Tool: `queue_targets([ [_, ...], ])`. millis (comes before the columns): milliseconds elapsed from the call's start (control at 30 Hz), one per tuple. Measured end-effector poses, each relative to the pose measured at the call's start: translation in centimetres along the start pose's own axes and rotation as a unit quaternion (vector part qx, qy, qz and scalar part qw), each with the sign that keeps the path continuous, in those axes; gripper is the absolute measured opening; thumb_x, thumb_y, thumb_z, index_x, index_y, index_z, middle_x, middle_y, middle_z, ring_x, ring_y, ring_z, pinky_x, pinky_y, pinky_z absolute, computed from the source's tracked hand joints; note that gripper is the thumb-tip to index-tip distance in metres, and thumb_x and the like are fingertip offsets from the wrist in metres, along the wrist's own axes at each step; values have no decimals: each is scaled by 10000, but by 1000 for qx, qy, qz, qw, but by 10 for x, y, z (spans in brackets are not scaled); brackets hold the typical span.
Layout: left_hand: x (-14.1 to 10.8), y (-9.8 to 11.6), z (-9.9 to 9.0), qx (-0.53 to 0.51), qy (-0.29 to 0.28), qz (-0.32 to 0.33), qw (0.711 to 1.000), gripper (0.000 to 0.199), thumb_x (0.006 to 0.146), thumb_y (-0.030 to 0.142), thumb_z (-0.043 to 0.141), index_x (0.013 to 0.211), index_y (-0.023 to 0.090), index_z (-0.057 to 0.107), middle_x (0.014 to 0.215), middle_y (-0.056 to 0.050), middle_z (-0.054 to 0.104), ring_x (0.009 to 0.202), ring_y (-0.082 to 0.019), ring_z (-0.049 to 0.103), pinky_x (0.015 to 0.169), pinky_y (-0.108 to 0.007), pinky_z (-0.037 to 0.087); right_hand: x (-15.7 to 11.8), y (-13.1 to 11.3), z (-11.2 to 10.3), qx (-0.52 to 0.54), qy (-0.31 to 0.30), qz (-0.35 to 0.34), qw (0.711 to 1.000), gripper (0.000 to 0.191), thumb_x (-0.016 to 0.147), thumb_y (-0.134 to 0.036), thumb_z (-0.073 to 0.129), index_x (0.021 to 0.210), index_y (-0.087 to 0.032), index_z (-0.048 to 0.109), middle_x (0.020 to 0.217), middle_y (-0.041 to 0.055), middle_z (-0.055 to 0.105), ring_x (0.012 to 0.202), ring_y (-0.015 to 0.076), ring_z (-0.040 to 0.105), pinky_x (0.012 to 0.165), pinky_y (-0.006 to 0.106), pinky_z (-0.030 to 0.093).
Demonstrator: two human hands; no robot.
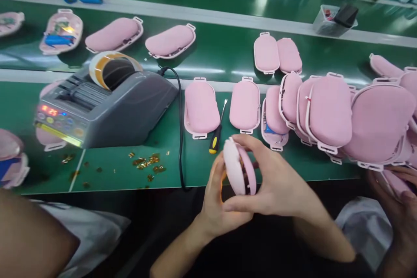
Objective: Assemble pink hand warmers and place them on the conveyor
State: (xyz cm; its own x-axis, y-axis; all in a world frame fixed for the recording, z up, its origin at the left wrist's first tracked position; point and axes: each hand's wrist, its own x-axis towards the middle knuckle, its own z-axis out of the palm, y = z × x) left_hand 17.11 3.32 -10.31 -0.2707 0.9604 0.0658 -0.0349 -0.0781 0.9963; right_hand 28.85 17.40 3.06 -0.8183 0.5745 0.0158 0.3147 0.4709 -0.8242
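Both hands hold one pink oval case (233, 167) on edge, just past the table's front edge. Its two shells are slightly parted, and dark parts show in the gap. My left hand (216, 204) cups it from the left and below. My right hand (267, 178) grips it at the top and right side, thumb across the bottom. Beyond the hands lie two pink cases (202, 106) (245, 105) and a screwdriver (215, 139) with a black and yellow handle.
A grey tape dispenser (130, 108) with a black cable (181, 139) stands left, near gold scraps (148, 163). Stacked pink cases (330, 110) fill the right. A co-worker's hands (402, 200) are at far right, another person's arm (32, 230) at lower left. A plastic bin (325, 24) stands behind.
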Motion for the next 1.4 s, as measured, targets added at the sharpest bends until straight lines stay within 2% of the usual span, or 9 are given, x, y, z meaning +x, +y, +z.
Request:
queue_targets([
  [67,-6,4,-6,-11,-3,-13,1000,1206,713,360,939,1680,403,220,1732,-105,337,1565,-432,408,1311,-647,338,-15,40,11,129,27,35,991,955,778,-717,859,1536,-304,449,1409,80,656,1179,274,719,1018,385,608],
  [167,-7,19,-16,-121,-44,-71,989,1122,776,529,901,1689,310,288,1670,-152,454,1498,-420,506,1295,-589,383,-29,80,21,233,46,48,970,609,983,-654,677,1491,-352,532,1422,51,671,1233,247,709,1039,373,597],
  [233,-4,27,-19,-180,-55,-110,976,1091,801,591,870,1685,263,321,1663,-163,471,1498,-416,506,1279,-531,419,-31,93,24,193,74,54,977,353,1068,-461,624,1401,-343,619,1373,31,707,1241,219,700,1076,369,573],
  [333,-2,30,-17,-186,-37,-160,969,1102,772,550,911,1678,288,340,1672,-132,473,1507,-401,496,1227,-444,483,-28,102,27,77,112,33,990,262,1060,-278,620,1314,-279,682,1309,48,732,1222,213,700,1089,384,572],
  [567,0,33,-12,-193,-22,-210,958,1075,785,607,882,1672,313,350,1613,-131,547,1447,-412,566,1219,-514,487,-24,110,45,-87,177,-34,980,241,1049,-244,613,1259,-176,710,1344,137,695,1235,280,659,1077,476,583],
  [867,0,36,-14,-146,-16,-236,961,1084,764,635,881,1658,284,379,1472,-129,663,1232,-350,710,930,-347,623,-12,101,58,-107,194,8,975,150,1005,-129,603,996,-194,738,1319,101,724,1206,302,636,1051,496,544],
  [1100,0,33,-15,-143,-5,-224,964,1020,754,620,891,1621,324,442,1480,-100,660,1255,-352,699,1002,-381,613,-10,100,54,11,213,2,977,180,1042,-124,503,1055,-225,652,1118,42,774,1171,231,656,1091,443,445],
  [1267,0,32,-16,-139,-8,-219,966,1004,774,609,873,1625,311,431,1559,-110,596,1405,-396,598,1142,-461,547,-10,97,56,-78,185,-10,980,259,1062,-209,562,1297,-214,670,1258,68,740,1177,254,624,1063,463,405],
  [1400,0,34,-16,-137,-8,-218,966,979,796,589,854,1627,296,427,1594,-118,561,1456,-417,544,1196,-495,499,-5,102,56,-115,179,10,977,184,1032,-176,610,1134,-211,759,1236,95,723,1136,296,561,1012,457,486],
])
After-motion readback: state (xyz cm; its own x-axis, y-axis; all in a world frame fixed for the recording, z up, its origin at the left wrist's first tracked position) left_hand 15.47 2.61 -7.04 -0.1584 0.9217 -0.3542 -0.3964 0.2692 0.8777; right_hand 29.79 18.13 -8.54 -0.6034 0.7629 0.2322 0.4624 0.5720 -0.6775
